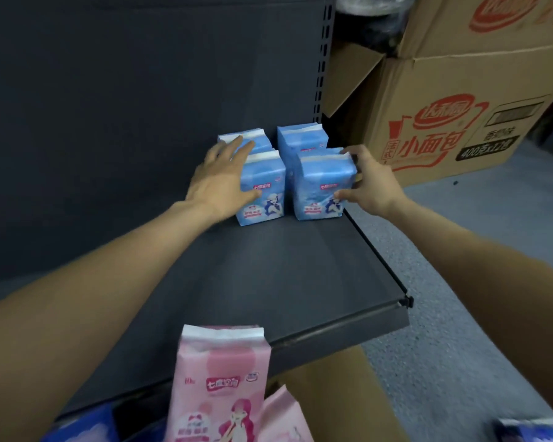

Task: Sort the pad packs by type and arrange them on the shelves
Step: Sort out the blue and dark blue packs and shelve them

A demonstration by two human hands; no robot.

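Several blue pad packs stand upright in two rows at the back right of the dark shelf (268,266). My left hand (219,181) lies flat against the left side of the front left blue pack (264,193), its fingers reaching the back left pack (253,138). My right hand (369,183) grips the front right blue pack (321,186) by its right side, thumb on the front. Behind that one stands another blue pack (300,138). A pink pad pack (219,384) stands upright below the shelf's front edge, with a second pink pack (281,419) beside it.
A large cardboard box (460,100) with red print stands on the grey floor to the right of the shelf. An open cardboard box (332,393) under the shelf holds the pink packs. The slotted shelf upright (321,59) rises behind the blue packs.
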